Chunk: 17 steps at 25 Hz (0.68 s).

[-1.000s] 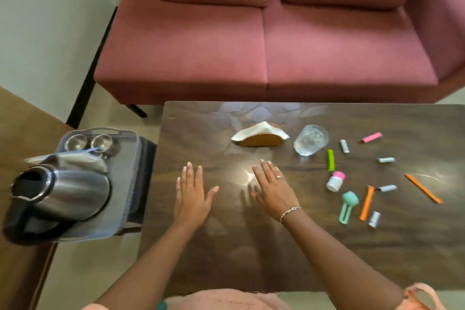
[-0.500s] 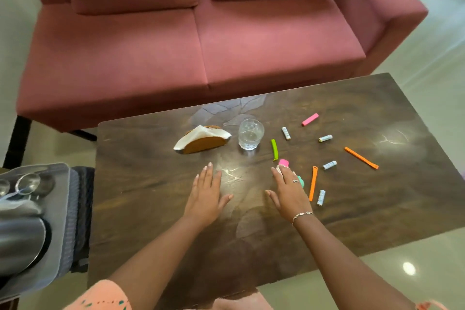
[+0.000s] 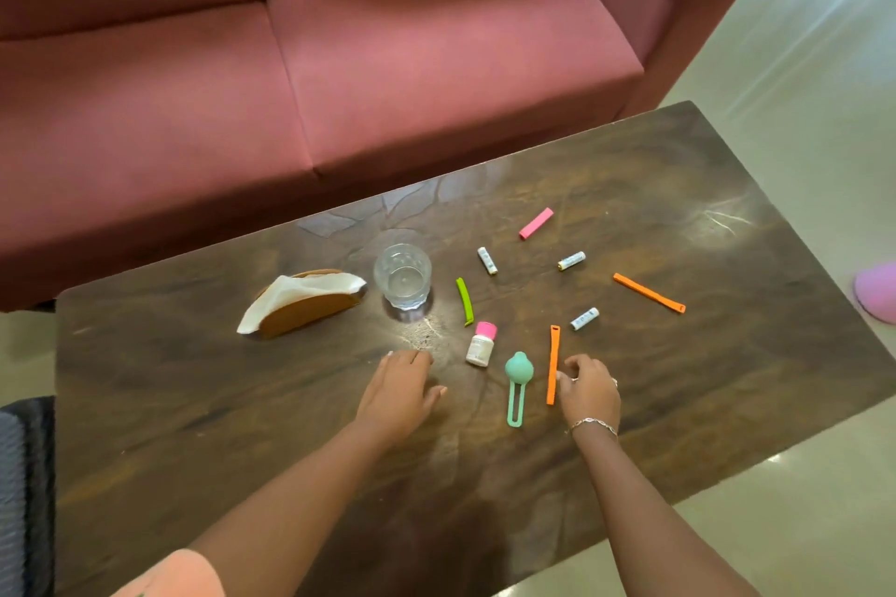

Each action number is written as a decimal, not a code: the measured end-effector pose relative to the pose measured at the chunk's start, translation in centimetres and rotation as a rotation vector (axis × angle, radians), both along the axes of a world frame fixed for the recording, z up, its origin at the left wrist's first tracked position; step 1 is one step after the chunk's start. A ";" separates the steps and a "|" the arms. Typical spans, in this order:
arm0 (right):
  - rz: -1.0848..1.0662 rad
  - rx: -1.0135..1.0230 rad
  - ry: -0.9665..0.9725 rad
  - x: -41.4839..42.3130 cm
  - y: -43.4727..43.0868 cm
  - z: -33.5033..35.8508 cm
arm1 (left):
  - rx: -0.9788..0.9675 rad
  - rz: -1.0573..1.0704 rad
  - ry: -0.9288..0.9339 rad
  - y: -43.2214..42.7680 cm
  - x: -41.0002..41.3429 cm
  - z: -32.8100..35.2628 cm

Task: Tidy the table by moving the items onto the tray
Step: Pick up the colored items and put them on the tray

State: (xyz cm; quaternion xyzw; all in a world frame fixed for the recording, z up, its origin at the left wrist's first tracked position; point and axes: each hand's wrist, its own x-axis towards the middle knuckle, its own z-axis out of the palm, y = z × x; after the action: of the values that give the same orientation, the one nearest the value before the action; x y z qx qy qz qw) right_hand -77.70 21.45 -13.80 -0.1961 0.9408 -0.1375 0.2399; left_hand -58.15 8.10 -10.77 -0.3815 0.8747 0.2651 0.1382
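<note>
Small items lie scattered on the dark wooden table (image 3: 194,402): a glass (image 3: 402,276), a napkin holder (image 3: 310,305), a green stick (image 3: 464,301), a pink-capped bottle (image 3: 481,344), a teal clip (image 3: 519,383), two orange sticks (image 3: 552,364) (image 3: 649,292), a pink stick (image 3: 536,223) and three batteries (image 3: 487,260) (image 3: 571,260) (image 3: 584,319). My left hand (image 3: 397,398) rests relaxed on the table, left of the bottle, holding nothing. My right hand (image 3: 589,390) sits just right of the near orange stick with its fingers curled down. What lies under it is hidden.
A red sofa (image 3: 388,63) runs along the table's far side. A dark and grey edge (image 3: 19,475) shows at the far left of the view. A pink object (image 3: 877,291) lies on the floor to the right.
The view swung right, so the tray with the kettle left the frame. My right hand moved right, off the teal clip and over a fourth battery. Its fingers curled. My left hand slid right.
</note>
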 end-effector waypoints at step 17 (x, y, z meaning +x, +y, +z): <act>-0.094 0.029 -0.055 -3.0 -3.1 -5.0 | -0.084 -0.330 0.187 -2.7 -15.1 -4.6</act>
State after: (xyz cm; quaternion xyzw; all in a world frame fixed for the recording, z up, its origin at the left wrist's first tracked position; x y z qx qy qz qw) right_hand -80.71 18.37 -18.84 -0.1446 0.9439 -0.1403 0.2616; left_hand -73.23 5.36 -15.34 -0.2119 0.9447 0.2364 0.0820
